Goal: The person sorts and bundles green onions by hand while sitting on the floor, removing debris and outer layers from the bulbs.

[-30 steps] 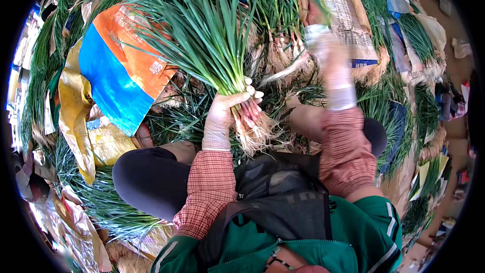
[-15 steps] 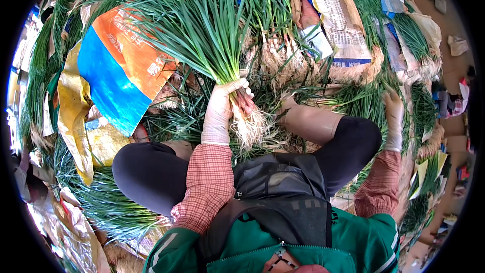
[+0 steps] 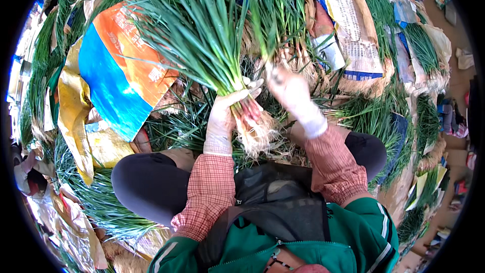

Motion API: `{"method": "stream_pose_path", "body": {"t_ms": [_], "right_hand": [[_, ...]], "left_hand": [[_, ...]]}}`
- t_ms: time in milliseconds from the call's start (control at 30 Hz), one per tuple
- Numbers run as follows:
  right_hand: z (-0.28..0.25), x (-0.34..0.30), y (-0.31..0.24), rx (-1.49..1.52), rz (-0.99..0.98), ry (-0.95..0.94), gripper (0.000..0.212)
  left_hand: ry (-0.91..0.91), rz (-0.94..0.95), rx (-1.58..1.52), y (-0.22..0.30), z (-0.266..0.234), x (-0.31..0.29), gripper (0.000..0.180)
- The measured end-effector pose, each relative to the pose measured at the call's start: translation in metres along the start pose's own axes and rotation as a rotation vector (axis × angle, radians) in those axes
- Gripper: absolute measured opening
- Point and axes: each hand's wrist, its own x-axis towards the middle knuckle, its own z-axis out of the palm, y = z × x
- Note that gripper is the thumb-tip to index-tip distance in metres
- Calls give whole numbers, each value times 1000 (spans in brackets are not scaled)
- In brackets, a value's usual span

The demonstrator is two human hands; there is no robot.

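My left hand (image 3: pixel 222 114), in a pale glove, is closed round the lower stalks of a thick bunch of green garlic (image 3: pixel 209 45). Its long green leaves fan up and to the left, and its reddish bases and whitish roots (image 3: pixel 256 134) hang below the fist. Beside it, my gloved right hand (image 3: pixel 292 91) is smeared by motion. Its fingertips meet the lower end of some pale green stalks (image 3: pixel 262 35) just right of the bunch; whether they grip them is unclear. More green garlic (image 3: pixel 298 56) lies behind, roots toward me.
An orange and blue sack (image 3: pixel 113 78) and a yellow sack (image 3: pixel 73 106) lie at the left. A printed white sack (image 3: pixel 353 25) covers a pile at the far right. Loose leaves (image 3: pixel 371 108) lie by my right knee (image 3: pixel 366 154). More green garlic (image 3: pixel 108 202) lies behind my left knee.
My right hand has swung from beyond my right knee leftward and inward, up to the stalks beside the bunch. My left hand still holds the bunch, almost in place.
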Motion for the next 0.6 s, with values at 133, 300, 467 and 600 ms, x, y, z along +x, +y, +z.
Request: {"method": "stream_pose_path", "body": {"t_ms": [133, 300, 467, 600], "right_hand": [[7, -27, 12, 451, 230, -416, 39], [57, 1, 6, 1207, 450, -105, 24], [67, 11, 14, 1597, 834, 181, 16], [56, -13, 35, 359, 156, -709, 15]], "left_hand": [[49, -139, 20, -13, -14, 9, 30], [74, -138, 97, -15, -16, 8, 29], [11, -140, 76, 1, -13, -3, 29], [-15, -27, -48, 18, -6, -16, 29]]}}
